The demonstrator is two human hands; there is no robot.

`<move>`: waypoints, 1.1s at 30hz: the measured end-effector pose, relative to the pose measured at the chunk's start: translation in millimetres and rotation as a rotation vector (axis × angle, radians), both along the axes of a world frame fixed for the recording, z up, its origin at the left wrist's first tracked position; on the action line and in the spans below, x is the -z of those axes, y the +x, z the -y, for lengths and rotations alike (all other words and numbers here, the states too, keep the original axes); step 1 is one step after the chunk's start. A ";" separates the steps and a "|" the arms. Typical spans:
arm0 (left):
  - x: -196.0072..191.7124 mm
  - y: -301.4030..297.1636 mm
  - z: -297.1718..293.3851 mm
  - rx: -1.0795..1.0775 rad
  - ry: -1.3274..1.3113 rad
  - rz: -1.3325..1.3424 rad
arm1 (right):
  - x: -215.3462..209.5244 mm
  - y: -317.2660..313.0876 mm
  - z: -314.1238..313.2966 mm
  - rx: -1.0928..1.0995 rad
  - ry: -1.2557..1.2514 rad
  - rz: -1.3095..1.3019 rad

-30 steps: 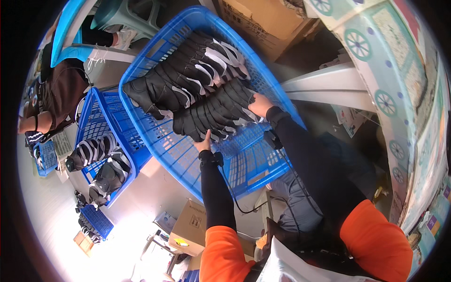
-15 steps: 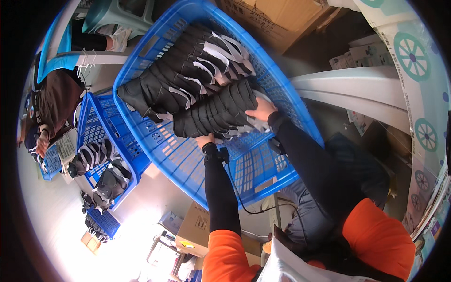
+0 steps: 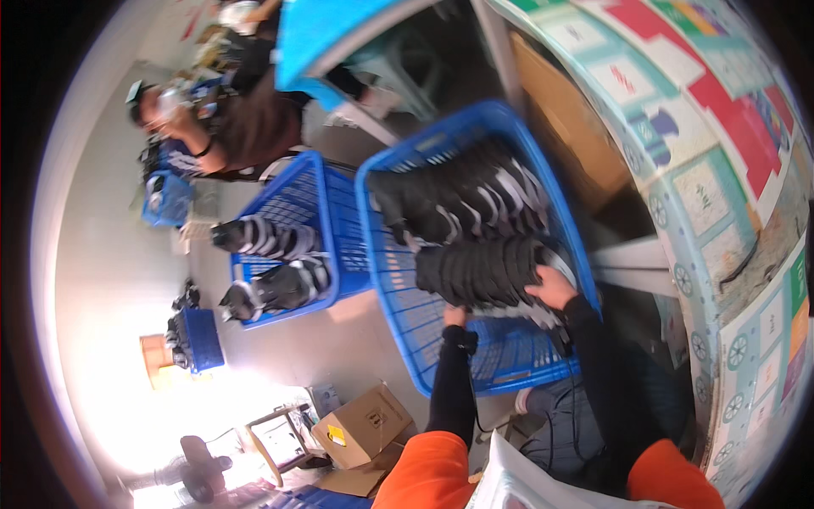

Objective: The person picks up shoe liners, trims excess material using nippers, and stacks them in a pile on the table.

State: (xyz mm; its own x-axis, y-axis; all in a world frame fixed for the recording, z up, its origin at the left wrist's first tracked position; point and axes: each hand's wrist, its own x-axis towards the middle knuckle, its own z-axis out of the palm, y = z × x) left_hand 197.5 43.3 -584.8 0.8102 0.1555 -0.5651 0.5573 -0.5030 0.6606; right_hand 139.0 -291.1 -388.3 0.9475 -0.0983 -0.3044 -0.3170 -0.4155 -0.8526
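Since the stack of nested black shoe uppers [image 3: 479, 271] would probably fan apart, your left hand [image 3: 455, 316] grips its near edge while your right hand [image 3: 553, 288] clasps its end, keeping it between them in the blue basket [image 3: 397, 293], beside a farther row [image 3: 458, 199].

My fingers [image 3: 543, 289] on the near stack [image 3: 477, 270] in the basket [image 3: 397, 299], far stack [image 3: 462, 202] behind it, another basket [image 3: 342, 242] to the left

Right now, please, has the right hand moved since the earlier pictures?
No: against the large blue basket, the right hand stays at the held shoe row's right end.
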 end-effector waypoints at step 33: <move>-848.3 48.5 212.4 1.010 0.102 1.481 | -420.9 -166.6 -149.5 0.637 0.580 0.892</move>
